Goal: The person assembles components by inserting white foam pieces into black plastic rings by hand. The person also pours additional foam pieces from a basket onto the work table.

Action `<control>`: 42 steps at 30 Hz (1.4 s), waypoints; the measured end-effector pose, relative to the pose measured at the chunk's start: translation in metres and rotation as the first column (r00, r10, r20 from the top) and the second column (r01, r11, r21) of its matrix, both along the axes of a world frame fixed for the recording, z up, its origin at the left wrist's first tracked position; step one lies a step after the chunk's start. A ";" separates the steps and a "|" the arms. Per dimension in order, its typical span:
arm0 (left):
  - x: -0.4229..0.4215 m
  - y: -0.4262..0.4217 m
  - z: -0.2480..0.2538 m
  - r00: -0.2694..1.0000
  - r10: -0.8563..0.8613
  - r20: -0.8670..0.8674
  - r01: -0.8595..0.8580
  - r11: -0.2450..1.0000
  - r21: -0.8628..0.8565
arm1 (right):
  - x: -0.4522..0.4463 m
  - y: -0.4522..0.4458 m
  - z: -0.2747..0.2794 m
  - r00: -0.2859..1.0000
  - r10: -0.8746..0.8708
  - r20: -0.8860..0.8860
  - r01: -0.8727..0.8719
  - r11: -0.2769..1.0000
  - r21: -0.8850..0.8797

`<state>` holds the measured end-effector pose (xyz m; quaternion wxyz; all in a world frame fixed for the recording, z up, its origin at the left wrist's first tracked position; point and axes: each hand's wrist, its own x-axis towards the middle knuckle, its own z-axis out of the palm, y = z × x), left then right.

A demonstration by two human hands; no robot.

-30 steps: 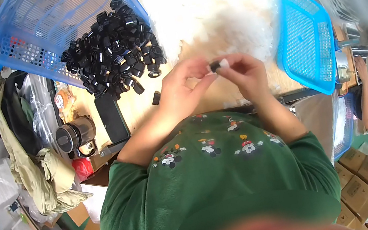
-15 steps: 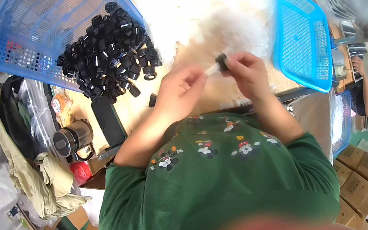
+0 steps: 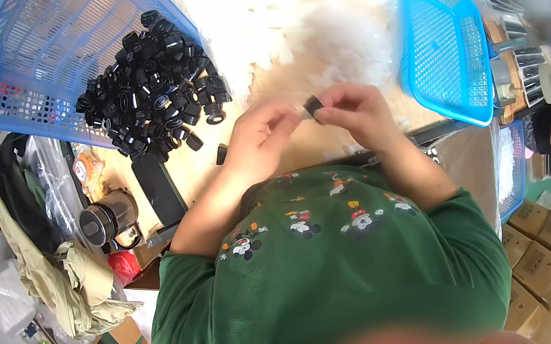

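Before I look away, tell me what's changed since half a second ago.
The right hand has brought the black piece closer to the left hand's fingertips and tilted it; the white strip between them now barely shows. I see nothing let go. The black pile, large basket, bright blue basket and phone lie as before; the view shifted slightly.

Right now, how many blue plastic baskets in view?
3: a large basket upper left, by the heaped black parts; a bright basket at right; a partly hidden basket lower right, with white material. More may be hidden.
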<state>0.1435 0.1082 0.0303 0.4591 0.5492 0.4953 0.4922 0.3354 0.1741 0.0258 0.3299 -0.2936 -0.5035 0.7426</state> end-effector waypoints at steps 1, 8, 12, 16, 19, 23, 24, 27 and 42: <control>-0.001 -0.001 0.000 1.000 -0.001 -0.015 0.001 1.000 0.030 | 0.000 -0.001 0.001 1.000 0.006 -0.008 -0.006 1.000 -0.002; -0.010 -0.001 -0.011 0.970 -0.005 -0.243 0.051 0.982 0.184 | -0.007 -0.009 0.000 0.985 -0.145 0.088 0.124 0.970 0.210; -0.009 -0.002 -0.009 0.938 0.107 -0.330 -0.070 0.990 0.122 | -0.007 -0.009 0.006 0.928 -0.302 0.216 0.020 0.621 0.784; 0.000 -0.011 0.000 0.985 0.067 -0.160 -0.065 0.998 0.015 | -0.009 -0.012 0.012 0.911 -0.371 0.179 0.037 0.508 0.860; 0.005 -0.010 -0.011 0.994 0.087 -0.067 -0.077 0.988 0.132 | -0.009 -0.013 0.015 0.915 -0.368 0.166 0.022 0.457 0.889; 0.006 -0.011 -0.014 0.992 0.107 -0.071 -0.101 0.992 0.077 | -0.009 -0.017 0.016 0.921 -0.369 0.122 0.036 0.395 0.918; 0.006 -0.012 -0.014 0.993 0.102 -0.063 -0.100 0.994 0.045 | -0.009 -0.018 0.016 0.924 -0.365 0.114 0.045 0.398 0.916; 0.006 -0.012 -0.012 0.989 0.101 -0.104 -0.098 0.995 0.031 | -0.009 -0.018 0.017 0.929 -0.358 0.093 0.075 0.428 0.901; 0.007 -0.017 -0.018 0.924 0.064 0.377 -0.024 0.994 -0.108 | 0.050 0.017 0.008 0.782 -0.151 0.604 -0.252 0.811 0.529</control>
